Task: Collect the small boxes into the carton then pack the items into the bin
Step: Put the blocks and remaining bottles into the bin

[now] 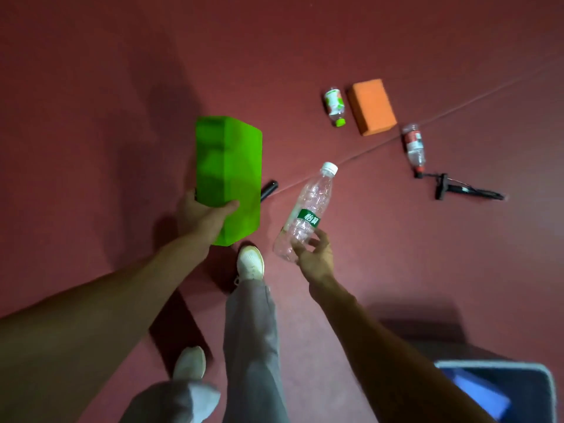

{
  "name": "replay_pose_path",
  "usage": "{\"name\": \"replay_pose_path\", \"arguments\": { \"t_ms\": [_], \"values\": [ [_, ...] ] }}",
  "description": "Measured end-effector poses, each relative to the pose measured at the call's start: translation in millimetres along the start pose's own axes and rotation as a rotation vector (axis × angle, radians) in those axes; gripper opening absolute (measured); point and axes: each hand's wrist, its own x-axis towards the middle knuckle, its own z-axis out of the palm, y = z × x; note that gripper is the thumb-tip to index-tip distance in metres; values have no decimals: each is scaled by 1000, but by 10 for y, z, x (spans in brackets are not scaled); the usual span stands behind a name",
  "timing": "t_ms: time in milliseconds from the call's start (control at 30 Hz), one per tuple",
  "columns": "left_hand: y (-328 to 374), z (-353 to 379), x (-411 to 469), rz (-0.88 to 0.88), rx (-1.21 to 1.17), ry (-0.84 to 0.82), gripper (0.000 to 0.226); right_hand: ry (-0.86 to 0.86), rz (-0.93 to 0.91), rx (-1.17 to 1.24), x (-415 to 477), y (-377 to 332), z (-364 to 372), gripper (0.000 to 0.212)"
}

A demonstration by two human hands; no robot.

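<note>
Red floor [91, 87] fills the view, person standing, both arms reaching forward and down. Bin [546, 380] sits near right, only a corner in frame, something blue inside, contents otherwise unclear. No carton visible, so the small-box step can't be judged from here. Packing looks partway: two items are in hand, several are left on the floor. Green block [229, 178], biggest item, is up off the floor at centre left, left hand [203, 216] closed around its near end, thumb across the front face, arm extended almost straight. Orange block [372, 106] lies far right on the floor, untouched. Clear water bottle [305, 215] with white cap and green label is held tilted, cap pointing away, right hand [314, 254] loosely closed on its base, fingertips only, grip looks light. Still to collect, far right: green-capped bottle [335, 106] just left of the orange block, red-label bottle [413, 146] near its right, black stick-like tool [457, 189] beyond that. A small black object [269, 189] pokes out from behind the green block, type unclear. White shoes [250, 262] and grey trousers below.
</note>
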Motion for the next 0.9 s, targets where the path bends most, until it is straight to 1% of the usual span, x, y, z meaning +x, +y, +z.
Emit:
{"name": "replay_pose_path", "arguments": {
  "t_ms": [100,233,333,433,533,633,733,833,867,900],
  "values": [
    [14,-380,-875,45,20,-80,79,57,18,171,-876,191,-393,56],
    [-48,-782,-1914,183,53,-188,74,148,40,406,-2017,521,-932,55],
    [-86,-884,-2623,250,56,-307,61,199,38,476,-2786,775,-1453,50],
    [-74,-741,-3237,318,104,-447,56,289,5,514,-3308,1146,-2065,49],
    [-48,-360,-3801,410,195,-522,63,379,1,512,-3598,1560,-2703,55],
    [-95,244,-4459,476,247,-599,65,474,28,616,-3680,2028,-3392,46],
    [-361,983,-5095,485,295,-671,62,491,105,654,-3597,2598,-4108,41],
    [-671,1820,-5649,479,344,-697,64,522,203,698,-3425,3195,-4844,29],
    [-762,2109,-5810,469,371,-699,66,520,250,716,-3338,3408,-5092,32],
    [-876,2383,-5934,466,409,-702,68,519,290,731,-3272,3610,-5305,41]
  ]
}}
